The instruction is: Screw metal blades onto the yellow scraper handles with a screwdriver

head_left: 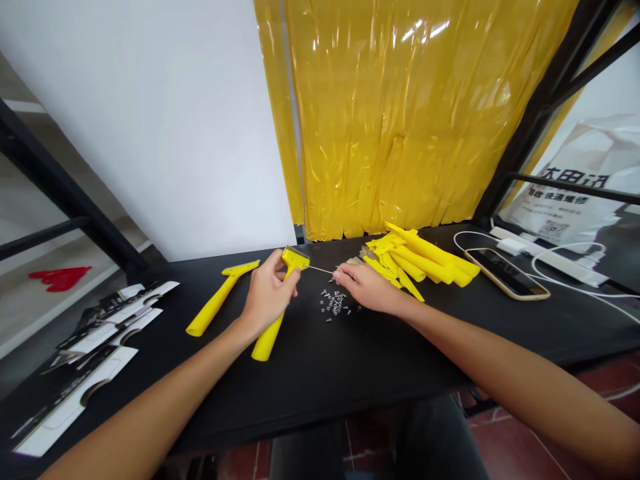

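Note:
My left hand [270, 293] is wrapped round a yellow scraper [270, 339] near its head, with the handle's end slanting down toward the table. A thin metal rod, which looks like a screwdriver shaft [320, 269], runs from the scraper's head to my right hand [367, 287]. The right fingers are closed round its other end, so its handle is hidden. A pile of small screws and nuts [337, 303] lies on the table just below my hands. Left of the held scraper lies a second yellow scraper [215, 303], apart from my hand.
Several yellow scraper parts [425, 263] are heaped behind my right hand. A phone [507, 273] and a power strip [555, 257] with white cables lie at the right. Printed cards [85, 373] are stacked on the left of the black table [350, 380]. Yellow film [400, 120] hangs behind.

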`<move>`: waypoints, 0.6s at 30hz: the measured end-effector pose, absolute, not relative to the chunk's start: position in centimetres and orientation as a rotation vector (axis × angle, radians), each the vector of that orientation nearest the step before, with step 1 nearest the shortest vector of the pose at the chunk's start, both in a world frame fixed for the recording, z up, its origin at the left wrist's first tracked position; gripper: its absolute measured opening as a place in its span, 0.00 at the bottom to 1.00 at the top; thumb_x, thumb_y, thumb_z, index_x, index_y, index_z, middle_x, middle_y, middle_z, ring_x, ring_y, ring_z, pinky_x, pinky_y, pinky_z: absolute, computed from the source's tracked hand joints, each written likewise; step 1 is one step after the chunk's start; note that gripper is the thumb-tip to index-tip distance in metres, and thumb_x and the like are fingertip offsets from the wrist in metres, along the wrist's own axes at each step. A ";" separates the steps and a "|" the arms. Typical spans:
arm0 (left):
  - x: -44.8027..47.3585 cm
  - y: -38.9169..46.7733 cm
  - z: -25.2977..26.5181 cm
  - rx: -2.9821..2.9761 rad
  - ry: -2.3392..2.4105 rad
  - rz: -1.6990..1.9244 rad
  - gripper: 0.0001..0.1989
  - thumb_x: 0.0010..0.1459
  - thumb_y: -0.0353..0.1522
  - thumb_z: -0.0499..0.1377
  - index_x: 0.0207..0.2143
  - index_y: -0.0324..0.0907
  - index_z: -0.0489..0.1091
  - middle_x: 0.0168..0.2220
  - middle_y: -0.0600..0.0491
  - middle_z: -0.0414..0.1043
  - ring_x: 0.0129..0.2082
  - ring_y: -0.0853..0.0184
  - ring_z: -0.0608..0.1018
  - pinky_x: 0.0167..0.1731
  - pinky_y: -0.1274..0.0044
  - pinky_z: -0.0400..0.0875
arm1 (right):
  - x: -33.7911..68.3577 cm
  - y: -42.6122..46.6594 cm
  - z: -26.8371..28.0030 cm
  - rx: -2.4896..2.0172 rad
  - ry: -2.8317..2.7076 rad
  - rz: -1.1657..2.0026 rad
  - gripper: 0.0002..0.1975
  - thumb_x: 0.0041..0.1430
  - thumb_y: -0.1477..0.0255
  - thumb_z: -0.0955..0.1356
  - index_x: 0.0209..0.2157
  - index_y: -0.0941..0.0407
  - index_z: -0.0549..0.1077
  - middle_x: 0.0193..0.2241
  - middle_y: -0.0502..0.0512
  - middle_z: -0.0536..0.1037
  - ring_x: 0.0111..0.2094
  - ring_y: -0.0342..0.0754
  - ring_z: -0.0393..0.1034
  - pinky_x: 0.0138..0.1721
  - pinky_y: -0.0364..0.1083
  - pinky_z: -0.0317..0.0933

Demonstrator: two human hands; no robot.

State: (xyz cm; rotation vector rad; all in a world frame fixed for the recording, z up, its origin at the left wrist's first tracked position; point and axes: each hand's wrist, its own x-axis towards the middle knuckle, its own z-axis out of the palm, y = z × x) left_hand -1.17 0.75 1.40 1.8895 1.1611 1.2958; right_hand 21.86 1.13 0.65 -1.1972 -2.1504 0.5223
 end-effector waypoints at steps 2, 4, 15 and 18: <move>-1.1 0.5 1.5 1.878 1.156 1.318 0.06 0.60 0.34 0.59 0.38 0.44 0.65 0.37 0.54 0.74 0.18 0.75 0.73 0.11 0.83 0.62 | 21.7 1.1 0.6 -1.189 -2.022 0.785 0.17 0.69 0.64 0.60 0.27 0.56 0.67 0.21 0.48 0.66 0.23 0.42 0.60 0.27 0.43 0.51; -1.0 0.4 1.6 1.855 1.143 1.329 0.06 0.59 0.34 0.59 0.38 0.44 0.65 0.36 0.54 0.73 0.17 0.75 0.73 0.11 0.83 0.62 | 21.5 1.2 0.6 -1.182 -1.846 1.117 0.17 0.68 0.61 0.60 0.27 0.55 0.66 0.17 0.43 0.58 0.18 0.40 0.50 0.21 0.42 0.45; -1.7 2.4 1.9 1.461 1.077 1.085 0.13 0.56 0.34 0.64 0.41 0.42 0.65 0.30 0.52 0.75 0.21 0.67 0.78 0.14 0.80 0.67 | 23.9 1.8 2.4 -1.022 -1.823 1.407 0.06 0.66 0.66 0.61 0.40 0.54 0.65 0.23 0.44 0.64 0.20 0.40 0.53 0.20 0.40 0.48; -2.1 2.7 2.0 1.329 1.105 1.026 0.12 0.55 0.35 0.65 0.39 0.42 0.67 0.29 0.50 0.76 0.23 0.67 0.79 0.17 0.80 0.68 | 24.7 2.9 1.9 -1.024 -1.884 1.185 0.02 0.65 0.70 0.61 0.37 0.54 0.61 0.27 0.47 0.68 0.24 0.42 0.58 0.27 0.42 0.55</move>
